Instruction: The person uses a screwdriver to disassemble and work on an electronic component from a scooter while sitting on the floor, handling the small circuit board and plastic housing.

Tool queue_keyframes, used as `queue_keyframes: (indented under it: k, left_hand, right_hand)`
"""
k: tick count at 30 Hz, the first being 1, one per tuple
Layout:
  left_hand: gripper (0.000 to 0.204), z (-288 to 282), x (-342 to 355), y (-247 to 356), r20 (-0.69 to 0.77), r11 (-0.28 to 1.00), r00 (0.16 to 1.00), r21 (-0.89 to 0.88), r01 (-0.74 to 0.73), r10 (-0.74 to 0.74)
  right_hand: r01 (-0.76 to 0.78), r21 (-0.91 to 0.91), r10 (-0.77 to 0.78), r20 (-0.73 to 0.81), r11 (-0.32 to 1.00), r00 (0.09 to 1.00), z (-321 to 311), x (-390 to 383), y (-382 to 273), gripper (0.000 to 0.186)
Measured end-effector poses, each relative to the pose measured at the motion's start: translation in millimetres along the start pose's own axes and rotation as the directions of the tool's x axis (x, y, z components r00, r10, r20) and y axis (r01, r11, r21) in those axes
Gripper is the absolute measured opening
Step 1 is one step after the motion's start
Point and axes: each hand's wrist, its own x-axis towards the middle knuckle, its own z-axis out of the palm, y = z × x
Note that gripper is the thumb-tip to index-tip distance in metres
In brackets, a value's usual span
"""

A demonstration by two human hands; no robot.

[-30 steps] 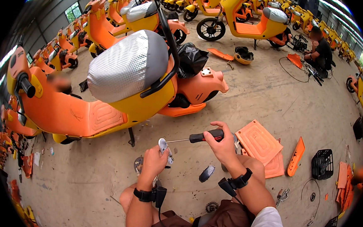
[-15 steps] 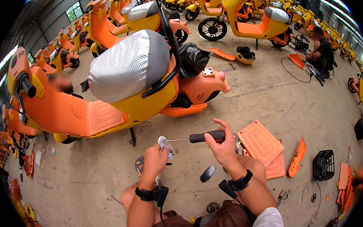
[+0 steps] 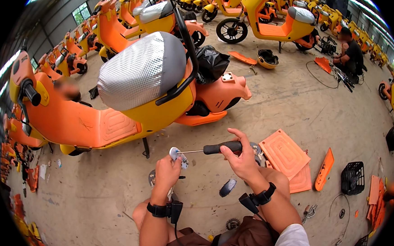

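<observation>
My left hand (image 3: 168, 171) is closed around a small round whitish metal part (image 3: 174, 153), with more of it showing past the thumb. I cannot make out its exact kind. In my right hand (image 3: 242, 158) is a screwdriver (image 3: 223, 147) with a black handle, gripped between thumb and fingers, the index finger raised off it. Its thin shaft points left, and the tip meets the face of the round part. Below the hands, a dark oval piece with a pale top (image 3: 228, 187) lies on the floor. A toothed sprocket (image 3: 232, 224) rests near my lap.
An orange and yellow scooter (image 3: 161, 114) with a silver seat cover stands ahead. Orange panels (image 3: 286, 152), a narrow orange strip (image 3: 324, 170) and a black basket (image 3: 353, 178) lie to the right. A person in dark clothes (image 3: 351, 55) crouches at the far right among parts.
Both hands have shifted very slightly left with the screwdriver and the metal part. The screwdriver tip stays against the part, and both grips look the same.
</observation>
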Motion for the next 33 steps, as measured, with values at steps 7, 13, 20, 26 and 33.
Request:
queue_keyframes:
  k: [7, 13, 20, 26, 33]
  left_hand:
    - [0.028, -1.5, 3.4, -8.4, -0.064, 0.999, 0.998, -0.040, -0.023, 0.020]
    - [0.027, 1.5, 0.6, -1.0, -0.037, 0.998, 0.997, 0.005, -0.067, 0.067]
    - [0.026, 8.1, -0.4, 1.1, -0.012, 0.996, 0.996, -0.008, -0.087, 0.087]
    - [0.028, 8.8, 0.1, -1.3, -0.003, 1.000, 1.000, -0.004, -0.027, 0.027]
    - [0.029, 3.7, -0.4, 6.0, 0.014, 1.000, 1.000, 0.002, 0.004, -0.004]
  right_hand:
    - [0.236, -0.219, -0.224, 0.078, 0.947, 0.971, 5.3, -1.9, 4.0, 0.046]
    - [0.028, -0.106, -0.035, -0.072, 0.994, 0.997, 2.7, -1.4, 9.0, 0.037]
    - [0.237, -0.262, -0.291, -0.192, 0.936, 0.937, 1.9, 1.7, 9.3, 0.036]
    - [0.109, -0.075, -0.121, -0.173, 0.991, 0.978, 4.4, 0.9, 5.5, 0.042]
    - [0.157, -0.155, -0.180, -0.145, 0.975, 0.973, 3.7, 0.2, 7.2, 0.041]
